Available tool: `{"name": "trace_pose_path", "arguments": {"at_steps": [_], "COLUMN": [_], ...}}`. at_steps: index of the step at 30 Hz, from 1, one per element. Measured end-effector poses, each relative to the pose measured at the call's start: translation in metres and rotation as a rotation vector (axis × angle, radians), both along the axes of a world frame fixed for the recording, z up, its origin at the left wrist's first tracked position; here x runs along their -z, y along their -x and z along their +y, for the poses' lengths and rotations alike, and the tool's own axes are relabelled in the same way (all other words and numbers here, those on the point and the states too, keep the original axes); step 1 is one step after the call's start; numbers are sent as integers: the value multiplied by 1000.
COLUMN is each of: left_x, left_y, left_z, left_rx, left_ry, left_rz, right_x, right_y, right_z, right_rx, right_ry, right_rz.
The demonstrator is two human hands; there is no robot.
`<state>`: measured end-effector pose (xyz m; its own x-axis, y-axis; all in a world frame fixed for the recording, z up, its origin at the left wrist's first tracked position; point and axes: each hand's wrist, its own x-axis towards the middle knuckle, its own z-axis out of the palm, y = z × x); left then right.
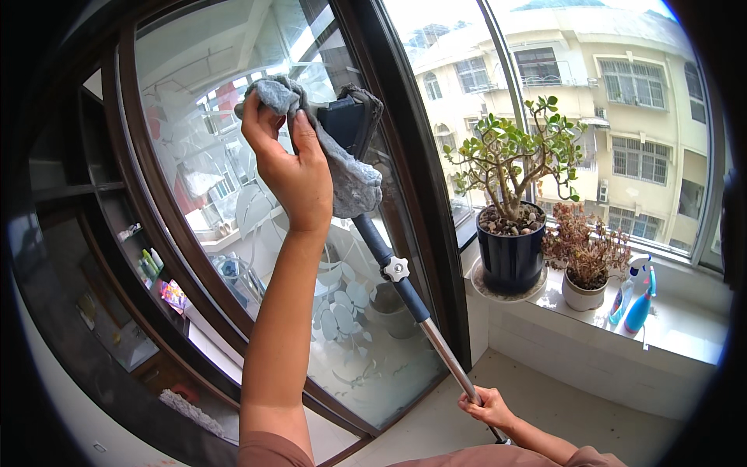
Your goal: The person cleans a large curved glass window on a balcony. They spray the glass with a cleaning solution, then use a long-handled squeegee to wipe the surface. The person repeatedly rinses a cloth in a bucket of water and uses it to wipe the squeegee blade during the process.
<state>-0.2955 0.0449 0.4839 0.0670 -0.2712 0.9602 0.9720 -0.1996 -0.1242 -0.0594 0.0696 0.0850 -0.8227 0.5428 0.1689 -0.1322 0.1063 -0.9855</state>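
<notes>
My left hand is raised in front of the etched glass door, its thumb and fingers pinching a grey-blue cloth. The cloth hangs beside the dark head of a telescopic pole and partly hides it. A grey fabric edge shows around that head. Low on the right, my right hand grips the metal shaft of the telescopic pole. A white star-shaped knob sits on the pole's dark upper section. Whether the cloth is attached to the head, I cannot tell.
A jade plant in a dark blue pot, a dry plant in a white pot and two spray bottles stand on the window ledge. The dark door frame runs beside the pole. Left are shelves holding bottles.
</notes>
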Motion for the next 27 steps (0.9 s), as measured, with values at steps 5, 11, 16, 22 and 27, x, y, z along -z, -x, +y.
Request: {"name": "trace_pose_path", "arguments": {"at_steps": [5, 11, 16, 22, 27], "left_x": [0, 4, 33, 55, 82], "left_y": [4, 32, 86, 117, 158], "left_z": [15, 6, -9, -12, -19], "left_rx": [-100, -112, 78, 55, -4], "left_ry": [47, 155, 293, 345, 336], "left_rz": [189, 146, -30, -301, -349], "right_x": [-1, -2, -14, -28, -35], "right_y": [0, -7, -15, -13, -13], "right_z": [2, 6, 12, 15, 14], "right_rx": [45, 20, -87, -168, -264], "right_ry": [-117, -145, -41, -21, 108], "right_rz": [30, 12, -8, 33, 2]}}
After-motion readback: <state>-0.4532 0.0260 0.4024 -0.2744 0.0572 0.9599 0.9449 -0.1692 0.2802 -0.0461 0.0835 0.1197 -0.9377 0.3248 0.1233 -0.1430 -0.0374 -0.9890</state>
